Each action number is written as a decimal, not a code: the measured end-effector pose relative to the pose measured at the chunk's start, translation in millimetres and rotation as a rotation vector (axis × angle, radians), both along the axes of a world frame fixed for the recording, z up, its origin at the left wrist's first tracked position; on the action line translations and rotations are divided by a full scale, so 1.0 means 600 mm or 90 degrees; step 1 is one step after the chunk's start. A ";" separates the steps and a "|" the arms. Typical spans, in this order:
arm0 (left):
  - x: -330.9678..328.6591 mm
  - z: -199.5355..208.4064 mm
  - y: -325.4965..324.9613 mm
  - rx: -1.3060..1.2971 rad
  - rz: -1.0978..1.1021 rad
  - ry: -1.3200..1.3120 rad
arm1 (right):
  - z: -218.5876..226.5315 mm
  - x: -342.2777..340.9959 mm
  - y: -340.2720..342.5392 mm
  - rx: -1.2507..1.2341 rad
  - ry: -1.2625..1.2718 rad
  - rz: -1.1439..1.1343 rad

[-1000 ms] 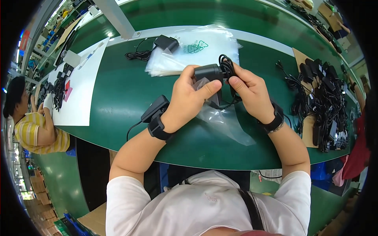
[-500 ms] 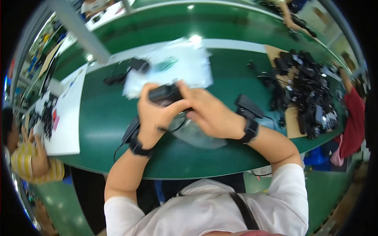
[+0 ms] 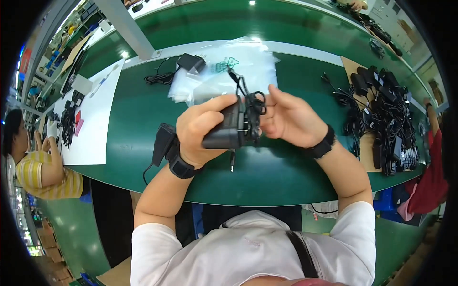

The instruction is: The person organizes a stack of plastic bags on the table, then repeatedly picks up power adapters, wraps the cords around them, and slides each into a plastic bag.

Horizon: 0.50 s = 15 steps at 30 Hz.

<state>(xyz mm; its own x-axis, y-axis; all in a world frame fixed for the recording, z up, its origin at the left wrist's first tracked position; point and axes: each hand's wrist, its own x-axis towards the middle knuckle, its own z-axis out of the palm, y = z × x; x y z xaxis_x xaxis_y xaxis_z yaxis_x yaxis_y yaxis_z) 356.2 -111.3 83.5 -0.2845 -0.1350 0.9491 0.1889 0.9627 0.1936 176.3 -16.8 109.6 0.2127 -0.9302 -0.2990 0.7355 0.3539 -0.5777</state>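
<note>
Drawing back from one black power adapter [image 3: 223, 136], the right grip [image 3: 296, 123] is opening, half curled, beside one coiled cord [image 3: 255, 106]. The left grip [image 3: 196, 126] is clasping that adapter. Beyond it, one second adapter [image 3: 191, 63] is resting by clear plastic bags [image 3: 257, 71]; rightward, uncountable adapters [image 3: 391, 124] are lying heaped.

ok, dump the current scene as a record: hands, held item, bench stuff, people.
left hand: gripping adapter
right hand: open beside cord; contact unclear
cord: bundled at adapter's right side
bags: clear, on green bench, beyond hands
second adapter: bags' upper-left corner
pile: black adapters, cords; right, partly over cardboard
co-worker: left, striped top
</note>
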 end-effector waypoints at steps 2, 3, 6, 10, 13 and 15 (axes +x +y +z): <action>0.001 -0.006 -0.001 0.003 0.003 0.007 | -0.025 -0.028 -0.008 -0.103 0.046 0.129; 0.001 -0.009 -0.002 0.001 -0.007 0.015 | -0.033 -0.031 -0.010 -0.128 0.037 0.174; 0.010 0.011 0.005 -0.062 0.010 -0.075 | -0.037 -0.015 -0.009 -0.041 0.091 0.133; 0.032 0.020 0.012 -0.077 -0.039 -0.208 | -0.040 -0.014 -0.009 -0.150 -0.038 0.281; 0.019 0.027 0.024 0.099 -0.030 -0.078 | -0.021 0.002 0.001 -0.162 -0.084 0.268; -0.006 -0.009 0.006 0.281 -0.121 0.104 | -0.032 -0.001 -0.003 -0.158 -0.094 0.163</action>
<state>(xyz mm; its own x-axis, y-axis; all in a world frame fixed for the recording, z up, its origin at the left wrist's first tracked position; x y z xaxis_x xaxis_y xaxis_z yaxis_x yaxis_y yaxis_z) 352.8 -107.6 78.2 -0.1953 -0.4943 0.8471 0.4147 0.7411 0.5281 175.7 -18.9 90.4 0.4717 -0.8815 -0.0196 0.7232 0.3995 -0.5633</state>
